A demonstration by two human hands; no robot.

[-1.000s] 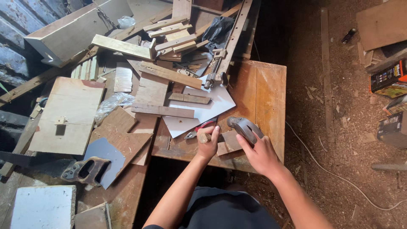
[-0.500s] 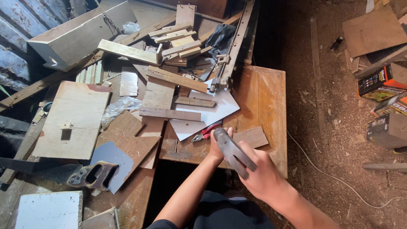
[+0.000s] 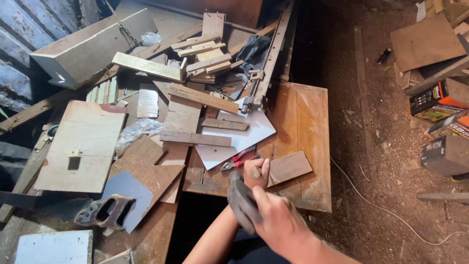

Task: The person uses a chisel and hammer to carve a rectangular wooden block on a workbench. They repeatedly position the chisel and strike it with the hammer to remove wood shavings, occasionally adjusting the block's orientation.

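Observation:
My left hand (image 3: 250,182) is a fist around a short round wooden handle (image 3: 255,172), held upright on the wooden workbench (image 3: 303,122). My right hand (image 3: 282,222) is closer to the camera and grips a blurred dark grey tool (image 3: 242,203), which hangs just below and left of the handle's top. A small flat wooden board (image 3: 289,167) lies on the bench right beside my left hand. Red-handled pliers (image 3: 238,159) lie just beyond it, on the edge of a white sheet (image 3: 244,137).
Scrap wood strips (image 3: 200,98) and boards (image 3: 83,146) cover the left of the bench. A hand saw (image 3: 100,211) lies at the lower left, a long metal clamp (image 3: 266,68) at the back. Boxes (image 3: 437,105) and a white cable (image 3: 391,211) are on the dirt floor, right.
My right hand has swung the grey tool from beside the small board up and toward the camera, then down near my left fist. My left hand stayed by the board.

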